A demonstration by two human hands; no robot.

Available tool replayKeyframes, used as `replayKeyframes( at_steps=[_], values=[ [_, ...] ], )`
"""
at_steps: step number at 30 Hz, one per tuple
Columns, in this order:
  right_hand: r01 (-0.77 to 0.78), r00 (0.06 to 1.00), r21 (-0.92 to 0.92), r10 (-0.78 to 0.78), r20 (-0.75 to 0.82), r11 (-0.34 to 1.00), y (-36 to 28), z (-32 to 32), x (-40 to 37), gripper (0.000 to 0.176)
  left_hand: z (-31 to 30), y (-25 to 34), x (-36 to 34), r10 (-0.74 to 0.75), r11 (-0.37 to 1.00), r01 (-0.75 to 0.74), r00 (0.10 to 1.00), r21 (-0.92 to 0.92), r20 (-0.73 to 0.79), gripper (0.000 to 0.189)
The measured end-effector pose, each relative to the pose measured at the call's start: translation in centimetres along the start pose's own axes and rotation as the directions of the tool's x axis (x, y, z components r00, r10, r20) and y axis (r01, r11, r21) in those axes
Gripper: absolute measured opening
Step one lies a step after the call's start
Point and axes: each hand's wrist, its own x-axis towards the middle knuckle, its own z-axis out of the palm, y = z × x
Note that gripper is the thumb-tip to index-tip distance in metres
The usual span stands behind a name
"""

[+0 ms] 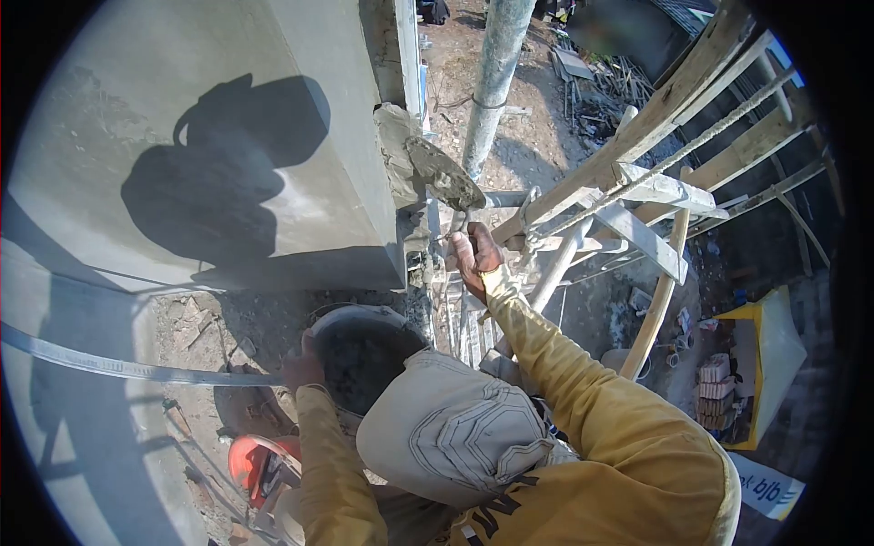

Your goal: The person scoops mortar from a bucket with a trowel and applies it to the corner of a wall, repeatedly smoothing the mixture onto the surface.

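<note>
My right hand point(478, 259) is wrapped round the handle of a trowel point(448, 175). Wet grey mortar covers the blade, which lies against the rough mortar edge point(393, 150) of the wall. My left hand point(305, 364) is closed on the left rim of a round bucket point(364, 357) holding dark grey contents; its fingers are partly in shadow. A pale metal strip point(182, 373) runs from the far left up to this hand, and whether the hand touches it is unclear. A beige cap point(464, 428) and yellow sleeves fill the lower middle.
A smooth grey wall point(328, 118) stands at the left. Wooden scaffold poles point(637, 136) and a rope point(692, 146) cross the right side, beside a vertical metal pole point(492, 82). Below are a red container point(250, 464), stacked blocks point(716, 387) and a yellow canopy point(774, 364).
</note>
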Motion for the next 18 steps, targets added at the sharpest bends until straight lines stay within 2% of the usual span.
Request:
replayKeyframes(
  at_steps=[1,4,5,7,9,11,13,14,16,18],
  values=[
    [-0.082,0.996,0.056,0.080,0.039,0.995,0.3,-0.1,-0.4,0.027,0.0,0.4,-0.1,0.000,1.000,0.000,1.000,-0.006,-0.002,0.074],
    [-0.198,0.977,0.260,0.210,-0.020,0.945,1.6,0.0,-0.9,0.029,-0.2,1.3,-0.6,-0.004,0.998,0.006,1.000,0.067,-0.026,0.071],
    [-0.197,0.977,0.259,0.210,-0.022,0.945,-0.2,-0.8,-0.4,0.029,-0.4,1.6,-0.8,0.010,0.999,-0.008,0.999,0.041,-0.035,0.071],
    [0.026,0.999,0.035,-0.025,-0.023,0.999,-5.6,-2.6,1.2,0.032,-0.3,1.8,-1.0,0.029,0.999,-0.028,0.999,0.018,-0.040,0.070],
    [0.090,0.996,-0.066,-0.089,0.023,0.994,-5.6,-1.8,2.4,0.038,-0.2,1.6,-1.2,0.041,0.999,-0.044,0.993,-0.019,-0.114,0.069],
    [0.128,0.992,-0.129,-0.126,0.024,0.983,-7.4,-1.6,2.9,0.039,-0.1,1.4,-1.0,0.040,0.999,-0.043,0.993,-0.026,-0.114,0.068],
    [-0.089,0.994,-0.082,0.094,0.063,0.993,-8.7,-1.6,2.9,0.041,0.1,0.7,-0.4,0.038,0.999,-0.041,0.993,-0.026,-0.113,0.067],
    [-0.093,0.993,-0.081,0.099,0.063,0.992,-9.0,-1.7,2.7,0.041,0.4,0.2,0.0,0.048,0.999,-0.050,0.992,-0.015,-0.119,0.069],
    [-0.214,0.974,-0.010,0.214,0.068,0.977,-9.4,-2.1,1.5,0.041,0.3,-0.3,-0.2,0.054,0.999,-0.054,0.992,-0.002,-0.117,0.070],
    [-0.192,0.979,-0.025,0.193,0.059,0.981,-8.4,-2.7,0.0,0.038,-1.0,1.0,-1.0,0.043,0.999,-0.044,0.998,-0.021,-0.050,0.075]
  ],
)
